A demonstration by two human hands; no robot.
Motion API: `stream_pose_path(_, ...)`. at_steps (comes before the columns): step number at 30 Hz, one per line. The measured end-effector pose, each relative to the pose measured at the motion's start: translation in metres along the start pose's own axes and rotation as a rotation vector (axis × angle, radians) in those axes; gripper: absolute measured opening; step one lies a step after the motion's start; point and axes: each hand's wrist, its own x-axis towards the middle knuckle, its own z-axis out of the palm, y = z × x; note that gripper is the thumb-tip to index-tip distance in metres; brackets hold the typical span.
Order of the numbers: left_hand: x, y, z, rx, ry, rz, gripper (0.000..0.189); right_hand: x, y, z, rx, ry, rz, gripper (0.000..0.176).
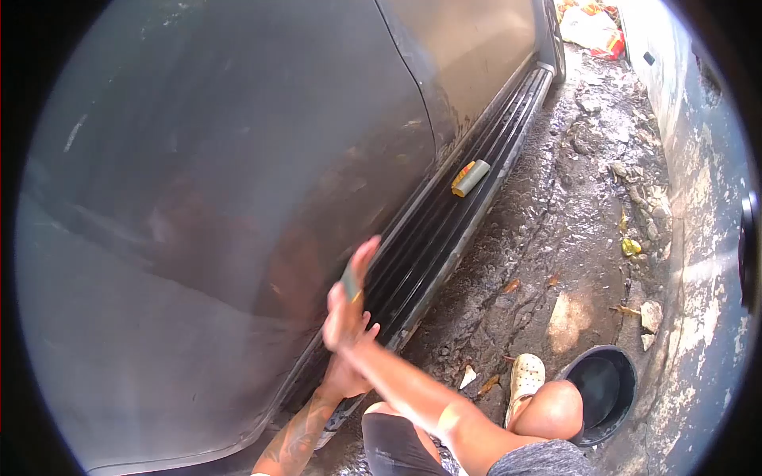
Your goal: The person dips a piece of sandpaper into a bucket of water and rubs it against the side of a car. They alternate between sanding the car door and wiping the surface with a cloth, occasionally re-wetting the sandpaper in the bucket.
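A small grey-green piece (352, 284), blurred, lies lengthwise along my right hand's (341, 319) raised fingers, seemingly pinched there, beside the dark car door (222, 198). My left hand (348, 376), farther from it, crosses beneath; its grip I can't tell.

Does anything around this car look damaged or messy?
Yes: the wall on the right has patchy paint, the ground is wet and littered with leaves, and the car has a pale streak at upper left, perhaps a scratch.
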Motion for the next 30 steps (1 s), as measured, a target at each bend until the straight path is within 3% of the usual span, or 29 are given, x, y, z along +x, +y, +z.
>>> stream_pose_path(1, -0.003, -0.015, 0.006, -0.141, 0.0, 0.048, 0.096, 0.037, 0.007, -0.007, 0.046, 0.085, 0.044, 0.079)
stream_pose_path(2, -0.002, -0.009, 0.005, 0.043, 0.051, 0.039, 0.095, 0.071, 0.027, -0.025, -0.041, 0.104, -0.095, 0.075)
stream_pose_path(4, 0.002, 0.001, 0.0, 0.068, 0.035, 0.03, 0.095, 0.104, 0.026, -0.034, -0.108, 0.149, -0.123, 0.074)
stream_pose_path(6, -0.003, -0.014, 0.006, -0.132, -0.01, 0.056, 0.096, 0.052, 0.004, -0.004, -0.067, 0.097, -0.078, 0.074)
stream_pose_path(7, -0.003, -0.014, 0.006, 0.017, 0.0, 0.069, 0.099, 0.017, -0.01, 0.002, -0.172, -0.028, -0.228, 0.076)
stream_pose_path(8, -0.003, -0.02, 0.011, 0.102, -0.049, 0.025, 0.099, -0.016, -0.014, 0.012, -0.168, -0.108, -0.202, 0.074)
stream_pose_path(10, -0.005, -0.014, 0.008, 0.04, 0.006, 0.073, 0.099, 0.002, 0.003, -0.004, -0.183, -0.153, -0.294, 0.072)
stream_pose_path(11, -0.006, -0.013, 0.006, -0.149, -0.005, 0.031, 0.097, 0.035, 0.009, -0.014, -0.26, -0.104, -0.384, 0.068)
stream_pose_path(12, -0.005, -0.017, 0.008, 0.044, 0.041, 0.088, 0.094, 0.069, 0.01, -0.028, -0.235, -0.049, -0.314, 0.066)
stream_pose_path(13, -0.001, -0.006, 0.003, 0.034, 0.04, 0.075, 0.093, 0.103, 0.016, -0.038, -0.084, 0.028, -0.165, 0.068)
stream_pose_path(17, 0.0, -0.006, 0.003, -0.005, 0.028, 0.075, 0.093, 0.064, -0.008, -0.013, -0.241, -0.055, -0.309, 0.067)
stream_pose_path(18, -0.002, -0.014, 0.009, -0.019, 0.014, 0.095, 0.094, 0.023, -0.021, 0.002, -0.25, -0.152, -0.336, 0.07)
stream_pose_path(19, -0.002, -0.039, 0.022, -0.08, -0.066, -0.007, 0.097, -0.018, -0.019, 0.016, -0.221, -0.271, -0.262, 0.073)
stream_pose_path(20, 0.0, -0.025, 0.013, 0.028, -0.024, 0.075, 0.097, -0.018, -0.01, 0.014, -0.179, -0.301, -0.314, 0.07)
stream_pose_path(22, 0.0, -0.016, 0.006, -0.198, -0.028, 0.069, 0.095, 0.044, -0.016, -0.016, -0.267, -0.217, -0.435, 0.067)
stream_pose_path(23, 0.003, 0.001, -0.004, -0.006, 0.023, 0.069, 0.09, 0.084, -0.027, -0.022, -0.087, -0.107, -0.152, 0.064)
stream_pose_path(24, 0.004, 0.005, -0.005, 0.001, 0.021, 0.064, 0.089, 0.108, -0.015, -0.031, -0.09, -0.11, -0.15, 0.064)
stream_pose_path(26, 0.004, 0.006, -0.005, -0.008, 0.021, 0.057, 0.089, 0.13, 0.012, -0.045, 0.186, -0.049, 0.059, 0.064)
stream_pose_path(28, 0.002, -0.024, 0.01, -0.167, -0.077, 0.059, 0.094, 0.064, -0.048, -0.003, -0.161, -0.236, -0.156, 0.064)
stream_pose_path(29, 0.0, -0.02, 0.01, 0.07, -0.018, 0.124, 0.096, 0.02, -0.049, 0.012, -0.139, -0.315, -0.264, 0.066)
stream_pose_path(30, 0.001, -0.027, 0.011, 0.063, -0.049, 0.1, 0.098, -0.008, -0.048, 0.019, -0.114, -0.389, -0.363, 0.067)
